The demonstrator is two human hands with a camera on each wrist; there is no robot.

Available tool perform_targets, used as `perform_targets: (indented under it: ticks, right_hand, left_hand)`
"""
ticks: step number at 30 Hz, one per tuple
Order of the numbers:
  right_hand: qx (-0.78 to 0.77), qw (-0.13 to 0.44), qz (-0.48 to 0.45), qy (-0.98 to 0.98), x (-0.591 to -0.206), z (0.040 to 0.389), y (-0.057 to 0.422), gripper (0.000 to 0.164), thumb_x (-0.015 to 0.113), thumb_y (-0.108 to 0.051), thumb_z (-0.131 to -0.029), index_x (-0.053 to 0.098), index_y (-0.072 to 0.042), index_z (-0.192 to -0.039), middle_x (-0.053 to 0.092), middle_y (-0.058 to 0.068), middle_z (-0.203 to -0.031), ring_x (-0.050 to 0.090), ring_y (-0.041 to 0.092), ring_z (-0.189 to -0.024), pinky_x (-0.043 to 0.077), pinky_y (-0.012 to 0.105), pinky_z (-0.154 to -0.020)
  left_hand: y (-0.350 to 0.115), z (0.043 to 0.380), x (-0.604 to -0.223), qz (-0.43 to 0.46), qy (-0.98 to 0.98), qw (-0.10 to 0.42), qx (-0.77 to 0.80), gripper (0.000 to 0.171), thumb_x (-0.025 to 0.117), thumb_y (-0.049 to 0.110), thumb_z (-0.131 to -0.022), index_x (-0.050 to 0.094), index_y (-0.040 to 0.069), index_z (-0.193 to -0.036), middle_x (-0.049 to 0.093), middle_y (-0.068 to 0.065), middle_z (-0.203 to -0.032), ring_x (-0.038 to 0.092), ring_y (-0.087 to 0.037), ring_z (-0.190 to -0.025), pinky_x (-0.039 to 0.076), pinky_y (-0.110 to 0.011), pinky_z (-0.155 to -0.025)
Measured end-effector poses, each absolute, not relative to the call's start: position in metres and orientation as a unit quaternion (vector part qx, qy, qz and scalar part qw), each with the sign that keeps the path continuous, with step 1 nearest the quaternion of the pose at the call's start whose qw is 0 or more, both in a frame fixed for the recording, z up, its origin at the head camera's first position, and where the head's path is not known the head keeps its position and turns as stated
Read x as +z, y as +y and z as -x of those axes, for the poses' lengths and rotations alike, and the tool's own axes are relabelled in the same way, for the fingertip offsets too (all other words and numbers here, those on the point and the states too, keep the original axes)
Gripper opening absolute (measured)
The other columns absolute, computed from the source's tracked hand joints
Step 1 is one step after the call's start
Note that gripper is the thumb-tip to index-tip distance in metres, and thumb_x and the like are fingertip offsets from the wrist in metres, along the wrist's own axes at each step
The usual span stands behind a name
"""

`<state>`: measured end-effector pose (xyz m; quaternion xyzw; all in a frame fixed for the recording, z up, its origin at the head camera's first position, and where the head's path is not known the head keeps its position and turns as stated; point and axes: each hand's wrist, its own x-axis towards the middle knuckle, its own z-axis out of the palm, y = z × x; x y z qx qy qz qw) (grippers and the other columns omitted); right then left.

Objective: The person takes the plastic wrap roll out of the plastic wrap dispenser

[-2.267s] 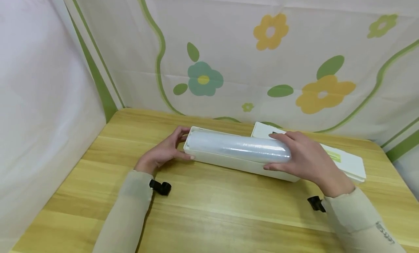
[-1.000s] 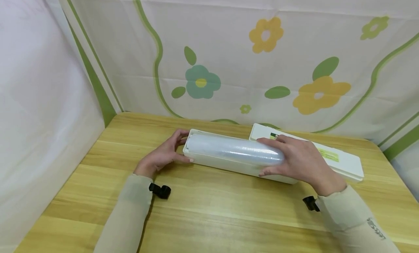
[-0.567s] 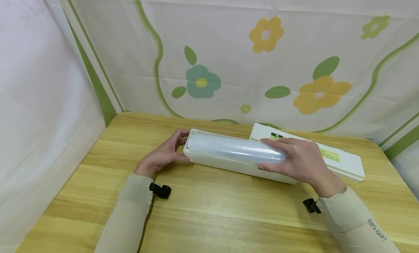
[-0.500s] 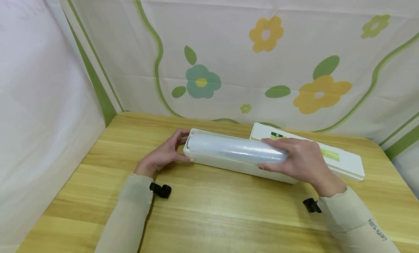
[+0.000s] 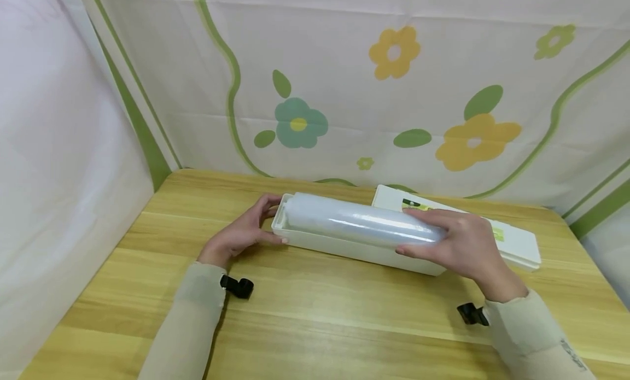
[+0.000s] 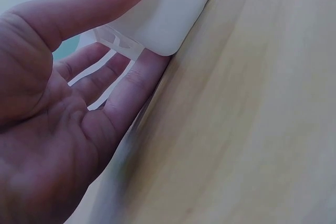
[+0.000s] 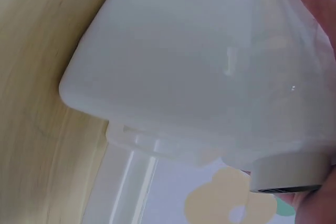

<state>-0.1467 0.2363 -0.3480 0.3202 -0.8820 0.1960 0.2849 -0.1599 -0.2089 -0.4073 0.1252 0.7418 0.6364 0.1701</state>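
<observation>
A thick roll of cling film [image 5: 354, 218] lies partly inside a long white open box [image 5: 344, 251]. Its left end is raised to the box's back rim, and a strip of the inside shows in front of it. My right hand [image 5: 462, 243] grips the roll's right end, thumb in front and fingers over the top. At the box's left end my left hand [image 5: 241, 231] holds it, thumb on the front wall and fingers behind. The left wrist view shows the thumb along the white box end [image 6: 173, 9]. In the right wrist view the roll's core end [image 7: 291, 171] sticks out beyond the box.
A long white lid [image 5: 521, 242] with yellow-green labels lies behind the box, to the right, partly covered by my right hand. All stand on a wooden table [image 5: 315, 325]. A flower-printed cloth [image 5: 344, 85] hangs along the back, and a white cloth [image 5: 64, 177] at the left.
The roll's left end has come up out of the box toward the back rim. My right hand has moved slightly right with the roll. The left hand keeps its hold on the box.
</observation>
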Motion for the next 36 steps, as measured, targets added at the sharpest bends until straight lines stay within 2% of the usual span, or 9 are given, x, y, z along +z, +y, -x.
perform_targets:
  ticks: [3,9,17,22,28,30,36]
  right_hand:
    - [0.211,0.291,-0.316,-0.878,-0.346,0.144,0.240,0.075,0.104,-0.054,-0.050,0.085,-0.028,-0.118,0.085,0.000,-0.097,0.079,0.023,-0.071,0.049,0.025,-0.056]
    - [0.224,0.304,-0.308,-0.873,-0.344,0.140,0.246,0.072,0.098,-0.067,-0.057,0.086,-0.030,-0.117,0.085,-0.002,-0.097,0.078,0.023,-0.071,0.047,0.022,-0.058]
    - [0.224,0.333,-0.316,-0.860,-0.346,0.135,0.255,0.072,0.097,-0.071,-0.056,0.086,-0.030,-0.115,0.085,-0.002,-0.095,0.078,0.025,-0.073,0.049,0.022,-0.061]
    - [0.214,0.331,-0.316,-0.863,-0.346,0.130,0.260,0.074,0.089,-0.080,-0.062,0.087,-0.028,-0.114,0.085,0.001,-0.095,0.078,0.027,-0.073,0.050,0.024,-0.061]
    - [0.212,0.339,-0.323,-0.858,-0.348,0.127,0.266,0.075,0.084,-0.084,-0.067,0.087,-0.025,-0.113,0.085,0.002,-0.095,0.079,0.027,-0.072,0.051,0.025,-0.061]
    - [0.219,0.342,-0.324,-0.854,-0.348,0.127,0.267,0.074,0.084,-0.084,-0.067,0.087,-0.026,-0.112,0.085,0.002,-0.095,0.079,0.024,-0.074,0.051,0.023,-0.062]
    - [0.243,0.345,-0.329,-0.845,-0.350,0.124,0.272,0.074,0.088,-0.082,-0.063,0.088,-0.025,-0.110,0.085,0.003,-0.095,0.078,0.000,-0.093,0.049,0.011,-0.073]
  left_hand:
    - [-0.210,0.160,-0.408,-0.120,0.743,0.171,0.635,0.093,0.089,-0.007,-0.081,0.038,0.016,-0.156,0.040,-0.009,-0.168,0.036,-0.038,-0.157,0.054,-0.035,-0.106]
    - [-0.210,0.161,-0.410,-0.118,0.744,0.168,0.636,0.093,0.089,-0.006,-0.081,0.038,0.016,-0.156,0.041,-0.009,-0.168,0.037,-0.037,-0.157,0.054,-0.030,-0.104]
    - [-0.210,0.158,-0.410,-0.115,0.744,0.171,0.636,0.092,0.089,-0.007,-0.081,0.038,0.014,-0.155,0.042,-0.011,-0.167,0.038,-0.038,-0.155,0.056,-0.029,-0.100]
    - [-0.210,0.158,-0.409,-0.119,0.742,0.170,0.638,0.092,0.088,-0.009,-0.081,0.038,0.012,-0.155,0.042,-0.013,-0.166,0.039,-0.039,-0.154,0.059,-0.029,-0.094]
    - [-0.208,0.159,-0.408,-0.121,0.738,0.175,0.641,0.092,0.087,-0.009,-0.082,0.037,0.013,-0.156,0.042,-0.015,-0.167,0.040,-0.041,-0.153,0.057,-0.028,-0.097]
    - [-0.208,0.159,-0.408,-0.121,0.739,0.174,0.640,0.093,0.088,-0.009,-0.081,0.038,0.013,-0.156,0.041,-0.015,-0.167,0.040,-0.041,-0.153,0.057,-0.028,-0.097]
    - [-0.209,0.161,-0.410,-0.126,0.739,0.170,0.639,0.093,0.088,-0.009,-0.081,0.038,0.013,-0.156,0.042,-0.014,-0.167,0.040,-0.040,-0.152,0.058,-0.029,-0.096]
